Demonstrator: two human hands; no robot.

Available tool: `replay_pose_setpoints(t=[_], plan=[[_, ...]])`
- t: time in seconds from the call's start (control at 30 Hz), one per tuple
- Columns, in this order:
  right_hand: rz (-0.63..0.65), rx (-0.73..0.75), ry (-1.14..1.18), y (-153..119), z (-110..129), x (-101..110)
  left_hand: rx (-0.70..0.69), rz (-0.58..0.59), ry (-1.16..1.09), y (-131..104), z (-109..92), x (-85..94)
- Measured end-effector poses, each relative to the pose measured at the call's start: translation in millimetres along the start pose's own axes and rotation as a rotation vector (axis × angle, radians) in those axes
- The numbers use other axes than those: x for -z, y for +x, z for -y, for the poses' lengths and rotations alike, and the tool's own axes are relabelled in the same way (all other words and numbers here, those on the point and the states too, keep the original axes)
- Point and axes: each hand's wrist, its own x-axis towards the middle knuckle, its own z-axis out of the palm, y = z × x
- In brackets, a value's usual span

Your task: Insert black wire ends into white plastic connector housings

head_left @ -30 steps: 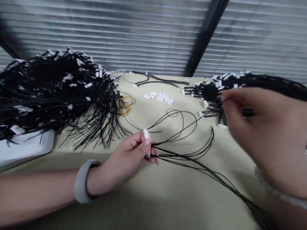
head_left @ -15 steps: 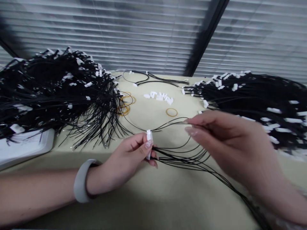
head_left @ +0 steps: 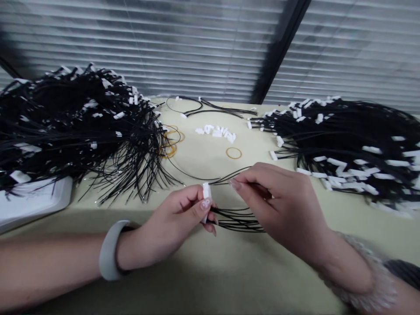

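While the left hand [head_left: 175,223] pinches a white connector [head_left: 206,191] at its fingertips, the right hand [head_left: 278,201] just beside it is closed on what seem thin black wires [head_left: 224,179], their tips too fine to tell. The step looks like lining wire up with connector, the next move calling for a steady left pinch and careful aim

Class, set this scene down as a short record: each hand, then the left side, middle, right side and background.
Left hand: pinches a white plug; black wires run from it toward the right
Left wrist: grey band
Right hand: fingertips closed on thin wires
Right wrist: beaded bracelet
Left side: wire pile with white plugs, partly over a white box
Middle: small white pieces; a yellow rubber band nearer the hands
Right side: second wire pile
Background: blinds
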Motion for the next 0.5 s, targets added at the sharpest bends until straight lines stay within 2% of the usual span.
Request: replay_pose_setpoints(t=[0.23,0.4,0.5], plan=[[0.029,0.047,0.03,-2,-2,0,-0.015,0.023,-0.004,0,4,2.2],[-0.012,0.171,-0.088,-2,-5,-6,0.018,0.042,0.091,-2,-3,-0.8],[0.044,0.203,-0.136,-3,-6,-10,0.03,0.063,0.126,-3,-6,-1.9]])
